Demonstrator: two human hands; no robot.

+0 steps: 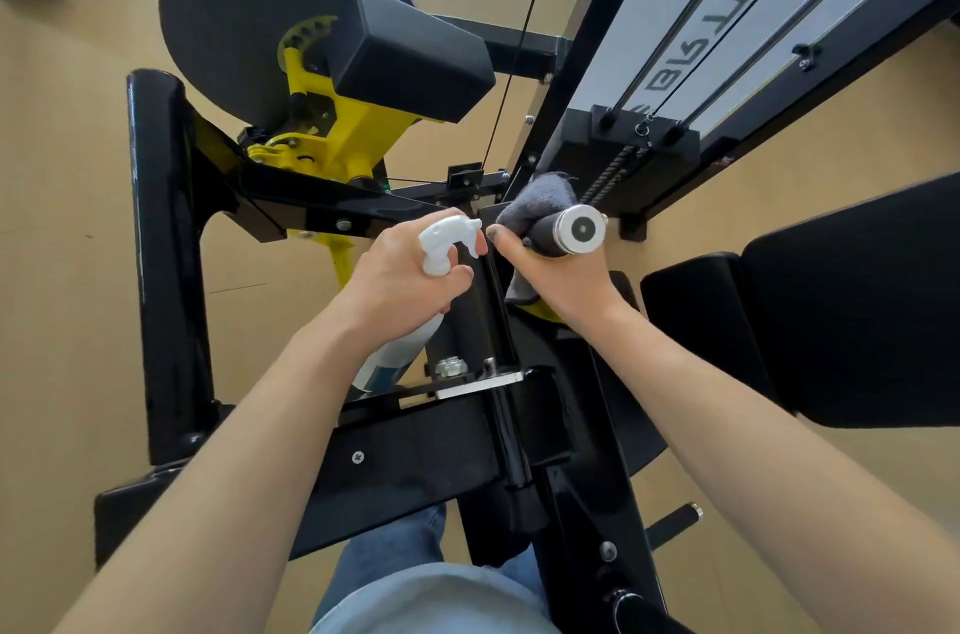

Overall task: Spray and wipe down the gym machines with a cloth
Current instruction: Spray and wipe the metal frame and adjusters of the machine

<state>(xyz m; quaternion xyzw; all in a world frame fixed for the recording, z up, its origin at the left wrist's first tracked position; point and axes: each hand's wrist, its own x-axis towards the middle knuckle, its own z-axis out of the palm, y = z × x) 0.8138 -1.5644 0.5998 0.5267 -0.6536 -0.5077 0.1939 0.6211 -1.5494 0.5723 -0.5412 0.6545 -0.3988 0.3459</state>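
I look down on a black and yellow gym machine (415,446). My left hand (400,280) grips a white spray bottle (441,244) by its neck, with the nozzle pointing right toward the handle. My right hand (556,275) holds a grey cloth (535,202) wrapped around the machine's handle grip (579,231), whose silver end cap faces me. The cloth bunches above the grip and hangs below my palm. The bottle's body (395,358) slants down under my left wrist.
A black weight stack (628,160) with guide rods rises at the upper right. Black seat pads (831,321) lie to the right. A black roller pad (410,56) and round cam (249,15) sit upper left. The floor is tan (67,218).
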